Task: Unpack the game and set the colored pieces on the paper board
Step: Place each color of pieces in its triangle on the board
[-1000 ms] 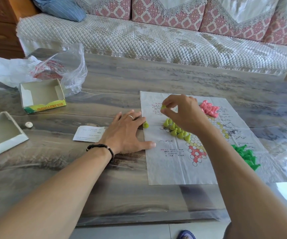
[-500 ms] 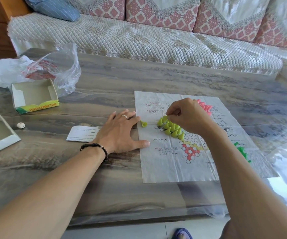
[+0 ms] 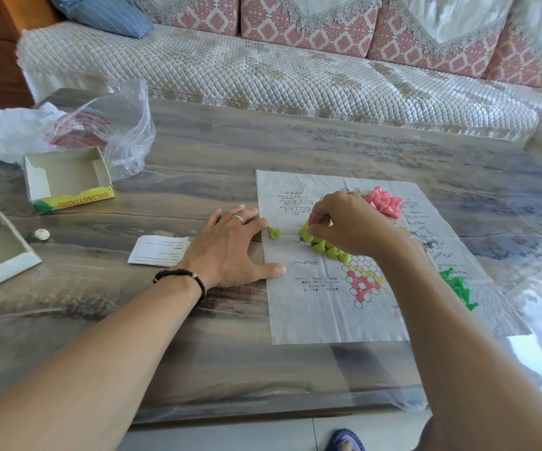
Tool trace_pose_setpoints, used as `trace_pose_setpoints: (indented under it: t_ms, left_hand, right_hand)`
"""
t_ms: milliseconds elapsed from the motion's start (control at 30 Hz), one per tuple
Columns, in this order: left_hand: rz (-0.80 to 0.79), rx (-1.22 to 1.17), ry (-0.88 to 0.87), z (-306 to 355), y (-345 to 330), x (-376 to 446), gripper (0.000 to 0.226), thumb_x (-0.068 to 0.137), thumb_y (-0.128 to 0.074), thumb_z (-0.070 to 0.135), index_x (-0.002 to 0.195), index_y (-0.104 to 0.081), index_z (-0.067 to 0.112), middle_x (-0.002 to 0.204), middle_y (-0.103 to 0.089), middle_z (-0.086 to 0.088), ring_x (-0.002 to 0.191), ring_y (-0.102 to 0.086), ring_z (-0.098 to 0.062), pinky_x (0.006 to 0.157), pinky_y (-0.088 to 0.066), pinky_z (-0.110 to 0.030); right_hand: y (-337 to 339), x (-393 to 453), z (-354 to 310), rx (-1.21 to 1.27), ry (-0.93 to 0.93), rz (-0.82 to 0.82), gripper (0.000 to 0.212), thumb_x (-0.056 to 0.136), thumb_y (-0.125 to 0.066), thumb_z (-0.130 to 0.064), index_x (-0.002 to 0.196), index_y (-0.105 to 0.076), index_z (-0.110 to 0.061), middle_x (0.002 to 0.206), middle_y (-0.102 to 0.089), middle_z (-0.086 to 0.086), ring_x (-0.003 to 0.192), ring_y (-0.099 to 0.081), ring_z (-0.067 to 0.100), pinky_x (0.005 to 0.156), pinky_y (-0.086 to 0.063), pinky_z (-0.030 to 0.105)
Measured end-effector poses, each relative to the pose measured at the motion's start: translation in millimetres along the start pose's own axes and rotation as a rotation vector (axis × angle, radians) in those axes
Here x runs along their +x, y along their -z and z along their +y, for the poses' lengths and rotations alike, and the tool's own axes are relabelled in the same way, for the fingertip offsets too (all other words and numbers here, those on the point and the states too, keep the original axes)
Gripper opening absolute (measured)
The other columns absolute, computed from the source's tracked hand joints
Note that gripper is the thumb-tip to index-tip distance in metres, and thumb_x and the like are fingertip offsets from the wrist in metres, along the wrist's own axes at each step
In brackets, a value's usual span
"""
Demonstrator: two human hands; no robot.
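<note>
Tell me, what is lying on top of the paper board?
On the board: pink pieces, yellow-green pieces, one stray, green pieces, the left thumb. The right hand hides some.

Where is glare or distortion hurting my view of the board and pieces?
Head view: bright window glare washes the glossy table at right, beside the green pieces; wide-angle bending curves the sofa and table edges; the paper board and yellow pieces under the right hand stay evenly lit and sharp.
</note>
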State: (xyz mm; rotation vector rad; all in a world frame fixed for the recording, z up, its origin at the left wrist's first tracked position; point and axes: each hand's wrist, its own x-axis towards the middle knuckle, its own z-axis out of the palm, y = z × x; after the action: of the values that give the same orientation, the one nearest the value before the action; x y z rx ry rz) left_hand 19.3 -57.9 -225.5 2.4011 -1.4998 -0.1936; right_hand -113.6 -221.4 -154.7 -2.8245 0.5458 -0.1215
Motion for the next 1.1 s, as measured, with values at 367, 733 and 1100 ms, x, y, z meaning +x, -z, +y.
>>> trace_pose_setpoints:
  t_ms: [367, 733, 1100]
  left_hand:
    - [0.0, -0.009, -0.002, 0.4, 0.5, -0.3, 0.102, 0.064, -0.048, 0.084, 0.147, -0.032, 0.027, 0.159, -0.02, 0.005, 0.147, -0.006, -0.011, 0.12, -0.001, -0.042]
    - [-0.001, 0.004, -0.002, 0.8, -0.8, -0.8, 0.098, 0.07, -0.051, 0.082, 0.149, -0.027, 0.029, 0.159, -0.018, 0.006, 0.147, -0.004, -0.011, 0.12, -0.001, -0.043]
    - [0.001, 0.018, -0.015, -0.4, -1.4, 0.4, 0.104, 0.069, -0.05, 0.084, 0.149, -0.027, 0.021, 0.16, -0.017, 0.003, 0.147, -0.004, -0.013, 0.12, -0.002, -0.044]
  right_hand:
    - [-5.3, 4.4, 0.7, -0.051, 0.005, 0.002, 0.011, 0.086, -0.062, -0.019, 0.086, -0.073, -0.015, 0.079, -0.064, -0.008, 0.081, -0.061, 0.013, 0.077, -0.052, 0.033]
    - [-33.5, 25.5, -30.6, -0.206, 0.175, 0.116, 0.031, 0.085, -0.065, -0.039, 0.114, -0.064, -0.026, 0.095, -0.069, -0.009, 0.103, -0.052, 0.016, 0.09, -0.032, 0.035]
    - [-1.1, 26.6, -21.3, 0.209, 0.081, 0.29, 0.02, 0.085, -0.06, -0.011, 0.097, -0.073, -0.021, 0.091, -0.068, -0.012, 0.087, -0.063, 0.009, 0.086, -0.05, 0.033]
